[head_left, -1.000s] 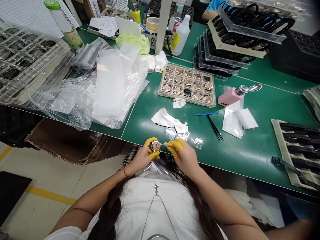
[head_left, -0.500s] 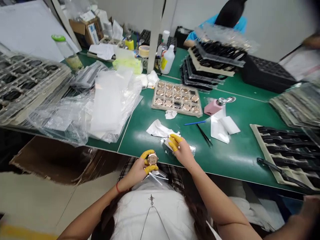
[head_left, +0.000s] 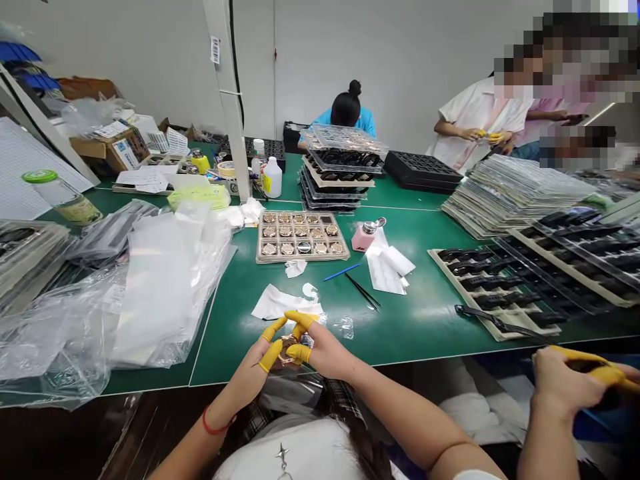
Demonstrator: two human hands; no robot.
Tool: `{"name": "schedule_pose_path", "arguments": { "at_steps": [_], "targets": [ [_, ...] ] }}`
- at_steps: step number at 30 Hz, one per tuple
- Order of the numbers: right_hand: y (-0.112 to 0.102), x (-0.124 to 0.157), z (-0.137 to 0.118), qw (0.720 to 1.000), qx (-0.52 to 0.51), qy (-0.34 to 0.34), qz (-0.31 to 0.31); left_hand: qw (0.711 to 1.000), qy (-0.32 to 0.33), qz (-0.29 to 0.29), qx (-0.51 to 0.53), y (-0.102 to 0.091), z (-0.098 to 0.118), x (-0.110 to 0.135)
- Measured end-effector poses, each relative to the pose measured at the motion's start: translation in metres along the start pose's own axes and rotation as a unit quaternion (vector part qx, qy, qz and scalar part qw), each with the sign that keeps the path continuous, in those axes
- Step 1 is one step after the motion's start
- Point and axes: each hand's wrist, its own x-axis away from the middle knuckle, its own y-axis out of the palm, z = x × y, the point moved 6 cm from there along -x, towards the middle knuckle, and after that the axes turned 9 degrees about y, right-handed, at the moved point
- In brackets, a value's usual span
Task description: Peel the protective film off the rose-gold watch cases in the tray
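Observation:
A gold-coloured watch head point(head_left: 287, 351) without a strap is held at the table's front edge, partly hidden by yellow finger cots. My left hand point(head_left: 253, 370) is closed on its left side, thumb and fingertips at the rim. From the right, my right hand point(head_left: 320, 347) closes on the same watch head, fingers over the top and thumb at its face. Something shiny and clear shows under the right fingers, too covered to make out. Just beyond the hands lies a crumpled white cloth point(head_left: 280, 303), with a small piece of clear film point(head_left: 346, 327) to its right.
A plastic tray point(head_left: 260, 257) of gold watch heads stands ahead, beside a pink pump bottle point(head_left: 363, 238). Black tweezers point(head_left: 363, 292) and a blue stick point(head_left: 341, 272) lie nearer. Plastic bags point(head_left: 210, 280) cover the left; strap trays point(head_left: 500, 333) and a co-worker's gloved hands point(head_left: 575, 380) are at right.
My right hand has left the cloth and film on the table and come to the watch head in my left hand. The view has swung to the right and up.

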Motion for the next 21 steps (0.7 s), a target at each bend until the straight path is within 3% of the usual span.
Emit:
{"name": "schedule_pose_path", "arguments": {
  "at_steps": [5, 7, 10, 11, 12, 16, 18, 21],
  "targets": [
    [-0.001, -0.014, -0.002, 1.000, 0.020, -0.015, -0.017, 0.999, -0.027, 0.016, 0.005, -0.006, 0.005, -0.015],
    [-0.014, -0.034, -0.011, 0.999, 0.018, -0.019, -0.025, 0.999, -0.040, 0.021, 0.029, -0.013, 0.008, -0.020],
    [-0.074, -0.088, -0.028, 0.991, 0.103, -0.003, 0.088, 0.996, -0.028, 0.068, 0.056, -0.032, 0.011, -0.026],
    [-0.107, -0.109, -0.033, 0.970, 0.162, 0.021, 0.180, 0.994, -0.019, 0.098, 0.055, -0.041, 0.010, -0.028],
    [-0.136, -0.131, -0.037, 0.956, 0.182, 0.033, 0.227, 0.990, -0.014, 0.128, 0.051, -0.049, 0.007, -0.030],
    [-0.237, -0.207, -0.034, 0.899, 0.245, 0.105, 0.349, 0.978, -0.039, 0.198, 0.055, -0.073, -0.019, -0.041],
    [-0.263, -0.234, -0.024, 0.876, 0.281, 0.140, 0.367, 0.975, -0.066, 0.198, 0.078, -0.079, -0.035, -0.049],
    [-0.275, -0.260, -0.005, 0.859, 0.342, 0.160, 0.346, 0.968, -0.122, 0.184, 0.118, -0.086, -0.055, -0.059]
  ]
}}
